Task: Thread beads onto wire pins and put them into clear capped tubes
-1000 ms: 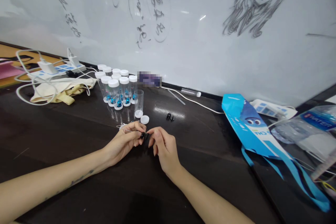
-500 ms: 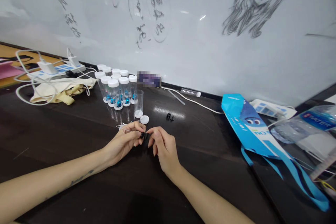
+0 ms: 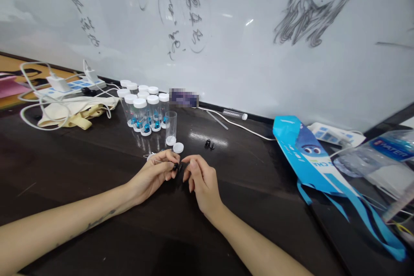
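Observation:
My left hand pinches a small black part between thumb and fingers, with a thin white strand along the fingers. Just to the right, my right hand is curled with its fingertips near the black part; a small gap shows between, and whether the fingertips hold anything is too small to tell. Behind my left hand lie a white cap and an uncapped clear tube standing upright. More small black parts rest on the table farther right.
Several white-capped clear tubes with blue items stand at the back left. A cloth bag and cables lie beyond them. One capped tube lies by the whiteboard. At the right are a blue bag and a plastic-wrapped water pack.
The fingertips of my right hand have moved slightly away from the black part, and a gap has opened between them. My left hand stays in place.

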The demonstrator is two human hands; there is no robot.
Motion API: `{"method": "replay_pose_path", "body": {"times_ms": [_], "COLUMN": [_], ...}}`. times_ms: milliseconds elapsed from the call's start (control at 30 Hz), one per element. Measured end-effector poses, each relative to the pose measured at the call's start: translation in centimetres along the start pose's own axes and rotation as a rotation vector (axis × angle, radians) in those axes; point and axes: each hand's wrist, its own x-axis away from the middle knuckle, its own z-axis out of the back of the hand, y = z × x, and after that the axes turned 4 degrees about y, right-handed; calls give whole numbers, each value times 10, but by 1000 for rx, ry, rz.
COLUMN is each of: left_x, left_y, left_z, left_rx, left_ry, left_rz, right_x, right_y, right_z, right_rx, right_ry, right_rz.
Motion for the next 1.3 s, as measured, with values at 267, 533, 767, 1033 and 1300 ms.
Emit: {"method": "replay_pose_path", "body": {"times_ms": [267, 533, 767, 1033, 1300], "left_x": [2, 1, 2, 1, 1], "left_y": [0, 0, 0, 1, 1], "left_z": [2, 1, 2, 0, 1], "left_rx": [-5, -11, -10, -10, -9], "left_ry": [7, 2, -9, -6, 2], "left_rz": [6, -3, 3, -2, 5], "right_x": [0, 0, 0, 0, 0], "right_y": [2, 1, 0, 3, 3], "right_z": [0, 0, 1, 0, 1], "right_rx": [-6, -11, -5, -15, -18], "right_ry": [-9, -12, -19, -21, -28], "right_rz": [4, 5, 19, 14, 19]}}
